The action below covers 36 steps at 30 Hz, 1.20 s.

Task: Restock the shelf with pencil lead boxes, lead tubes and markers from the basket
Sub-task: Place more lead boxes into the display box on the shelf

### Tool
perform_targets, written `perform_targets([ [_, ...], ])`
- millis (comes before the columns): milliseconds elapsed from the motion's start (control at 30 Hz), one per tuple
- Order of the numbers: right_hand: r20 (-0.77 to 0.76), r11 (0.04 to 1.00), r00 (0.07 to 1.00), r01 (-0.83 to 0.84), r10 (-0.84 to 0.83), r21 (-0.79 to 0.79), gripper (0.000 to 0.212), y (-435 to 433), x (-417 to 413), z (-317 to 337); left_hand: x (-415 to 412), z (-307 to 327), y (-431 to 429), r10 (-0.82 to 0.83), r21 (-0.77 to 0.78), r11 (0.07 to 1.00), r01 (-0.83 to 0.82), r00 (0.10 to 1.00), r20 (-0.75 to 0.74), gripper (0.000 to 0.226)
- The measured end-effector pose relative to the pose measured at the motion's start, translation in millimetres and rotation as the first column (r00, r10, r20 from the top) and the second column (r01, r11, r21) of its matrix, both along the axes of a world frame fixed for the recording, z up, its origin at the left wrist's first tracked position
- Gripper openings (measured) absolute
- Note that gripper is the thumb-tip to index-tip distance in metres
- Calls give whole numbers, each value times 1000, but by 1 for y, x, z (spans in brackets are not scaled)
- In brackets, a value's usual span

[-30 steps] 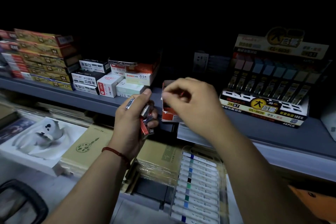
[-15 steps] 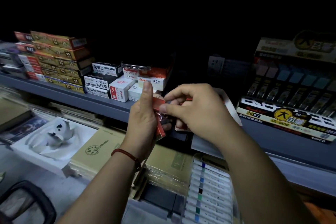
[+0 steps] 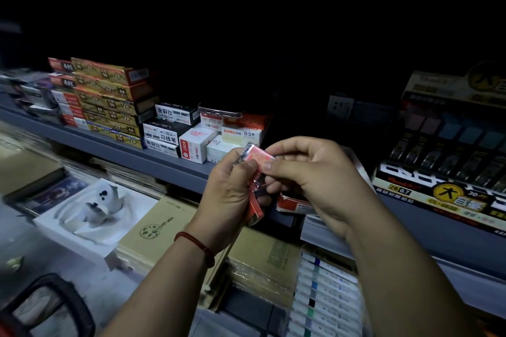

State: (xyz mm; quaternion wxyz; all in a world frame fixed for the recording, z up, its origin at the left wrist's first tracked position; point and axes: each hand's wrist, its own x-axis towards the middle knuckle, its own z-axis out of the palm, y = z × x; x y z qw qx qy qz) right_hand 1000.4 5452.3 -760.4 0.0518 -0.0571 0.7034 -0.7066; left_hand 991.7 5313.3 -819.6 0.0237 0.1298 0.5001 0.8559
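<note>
My left hand [image 3: 228, 194] grips a small bundle of red lead tubes [image 3: 256, 208] in front of the grey shelf [image 3: 153, 161]. My right hand [image 3: 315, 172] meets it from the right and pinches the top red lead tube [image 3: 257, 156] of the bundle between thumb and forefinger. An open red-and-white lead box [image 3: 293, 204] lies on the shelf edge just under my right hand, partly hidden by it. Stacked pencil lead boxes [image 3: 238, 133] stand on the shelf behind my hands.
Yellow boxes [image 3: 109, 101] are piled at the shelf's left. A large lead-tube display carton [image 3: 449, 172] fills its right. Below lie sketch pads [image 3: 158, 227], a white boxed figure [image 3: 95, 210] and a marker set [image 3: 325, 295]. A dark basket rim [image 3: 54, 306] shows bottom left.
My right hand has come away from the open box on the shelf and closed on the top tube in my left hand. The view has shifted closer and a little left.
</note>
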Motion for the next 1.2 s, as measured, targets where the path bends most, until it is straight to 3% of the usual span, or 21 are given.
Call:
perform_targets([
  [100, 28, 997, 998, 57, -56, -49, 14, 0, -2, -2, 1, 1, 3, 50, 14, 999, -51, 997, 52, 5],
  [233, 33, 979, 979, 202, -202, -3, 4, 6, -7, -1, 3, 2, 3, 66, 21, 997, -68, 996, 65, 14],
  [333, -45, 919, 940, 341, -339, 196, 7, 16, -15, -3, 4, 2, 2, 65, 35, 997, -68, 994, 84, 19],
  [467, -175, 759, 897, 437, -405, 483, 8, 24, -31, -15, 5, 0, 2, 66, 45, 996, -71, 992, 110, 42],
  [733, -311, 588, 883, 466, -351, 661, 24, 15, -44, -21, 2, -5, -3, 38, -3, 999, -38, 994, 101, 30],
  [900, -304, 662, 921, 386, -242, 642, 7, 18, -36, -23, 2, -5, -2, 29, 15, 999, -30, 996, 90, 40],
  [1034, -307, 705, 932, 350, -193, 617, 13, 19, -35, -24, 5, -2, -1, 34, -14, 999, -33, 998, 45, 47],
  [1134, -351, 821, 923, 322, -160, 472, 10, 18, -30, -17, 4, 0, 0, 30, -10, 1000, -29, 998, 51, 50],
  [1200, -304, 927, 948, 190, -88, 323, 11, 16, -24, -11, 3, 0, 0, 17, -24, 1000, -15, 998, 62, 46],
])
